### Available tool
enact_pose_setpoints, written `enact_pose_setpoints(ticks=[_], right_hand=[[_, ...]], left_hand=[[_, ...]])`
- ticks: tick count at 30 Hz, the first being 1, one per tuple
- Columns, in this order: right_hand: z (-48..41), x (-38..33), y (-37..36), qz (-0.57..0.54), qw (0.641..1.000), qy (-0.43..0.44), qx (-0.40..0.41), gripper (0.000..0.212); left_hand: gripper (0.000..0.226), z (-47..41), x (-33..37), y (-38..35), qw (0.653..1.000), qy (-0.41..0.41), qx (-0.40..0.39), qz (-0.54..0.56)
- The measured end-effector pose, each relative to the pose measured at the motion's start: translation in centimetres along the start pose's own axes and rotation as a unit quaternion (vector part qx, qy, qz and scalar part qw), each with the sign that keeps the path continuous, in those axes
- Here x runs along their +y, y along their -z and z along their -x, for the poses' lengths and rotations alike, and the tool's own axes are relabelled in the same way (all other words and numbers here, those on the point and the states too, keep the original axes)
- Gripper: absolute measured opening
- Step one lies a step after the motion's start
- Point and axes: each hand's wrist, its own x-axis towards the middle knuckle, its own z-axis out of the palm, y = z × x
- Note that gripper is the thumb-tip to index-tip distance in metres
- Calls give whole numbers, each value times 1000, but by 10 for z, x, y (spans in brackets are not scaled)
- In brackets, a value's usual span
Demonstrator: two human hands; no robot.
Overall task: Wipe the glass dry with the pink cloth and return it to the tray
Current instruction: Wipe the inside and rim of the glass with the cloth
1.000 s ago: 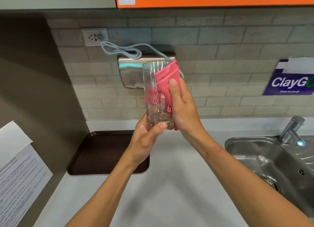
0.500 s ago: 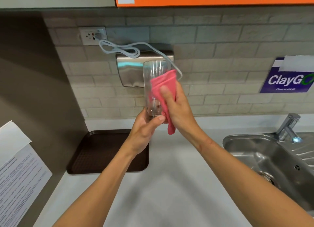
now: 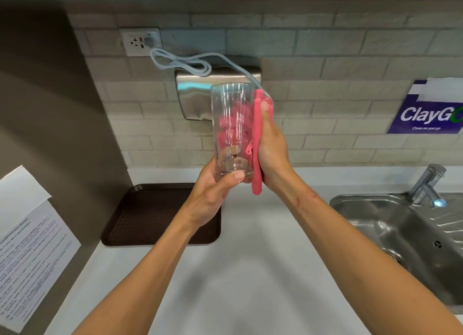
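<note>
The left hand (image 3: 213,196) has its grip closed round the base of the glass (image 3: 231,129), held upright above the bench (image 3: 250,272). The right hand (image 3: 271,146) presses the pink cloth (image 3: 256,144) against the glass's side, gripping it. The brown tray (image 3: 150,216) lies below, apart.

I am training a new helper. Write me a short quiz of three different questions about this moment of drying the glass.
1. True or false: the glass already stands on the brown tray.
2. Which hand grips the base of the glass?
A. the left hand
B. the right hand
C. neither
3. Fill in: the right hand presses the pink cloth against the ____ of the glass.

Key:
1. False; it is held upright in the air above the counter.
2. A.
3. Side (outer wall); the cloth's lower end hangs below the base.
</note>
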Motion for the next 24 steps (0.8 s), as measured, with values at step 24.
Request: enact_pose_setpoints(ticks=[24], right_hand=[[-30, -3, 6, 14, 999, 4, -48, 60]], left_hand=[[58, -8, -8, -8, 981, 89, 18, 169]])
